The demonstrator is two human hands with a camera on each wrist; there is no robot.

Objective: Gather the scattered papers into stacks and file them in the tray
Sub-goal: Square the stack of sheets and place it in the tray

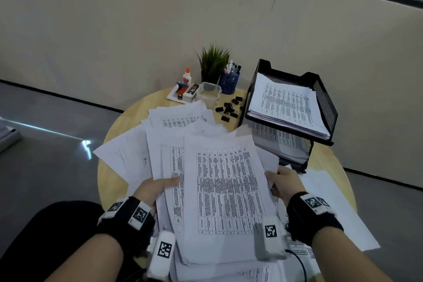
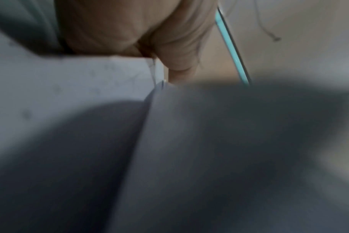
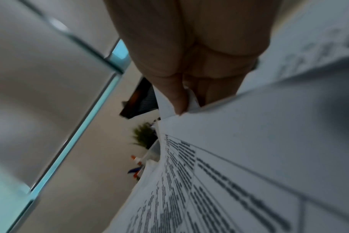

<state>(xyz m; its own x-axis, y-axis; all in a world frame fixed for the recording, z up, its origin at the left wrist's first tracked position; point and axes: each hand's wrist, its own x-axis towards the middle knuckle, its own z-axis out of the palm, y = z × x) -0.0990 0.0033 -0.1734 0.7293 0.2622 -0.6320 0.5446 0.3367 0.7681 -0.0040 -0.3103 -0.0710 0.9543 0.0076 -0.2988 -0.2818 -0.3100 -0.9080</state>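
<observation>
A: Where are the papers sitting right now?

B: A thick sheaf of white printed sheets with black tables (image 1: 226, 192) is filling the lower middle of the head view, and both hands are gripping it. The left hand (image 1: 155, 188) is clamping its left edge, thumb lying on top and fingers hidden beneath. The right hand (image 1: 285, 182) is pinching the right edge; in the right wrist view its fingers (image 3: 169, 88) are curling round the paper's border.

A: And the rest?

B: More loose white sheets (image 1: 183, 117) are fanning out above the sheaf over the round pale wooden bench (image 1: 114, 130). The black wire-mesh two-tier tray (image 1: 325, 103) is standing at the right of the frame, and both tiers are already holding paper.

A: So what is the step in hand?

B: I am judging it as squaring up the sheaf. The sheets are lying staggered, so I would be loosening both grips a little, tapping the bottom edge on the bench, then the side. Gripping too tightly is keeping the edges uneven.

A: Anything to avoid?

B: The small black binder clips (image 1: 230, 109) are lying just left of the tray, so I would be carrying the sheaf above them, not sliding it
</observation>
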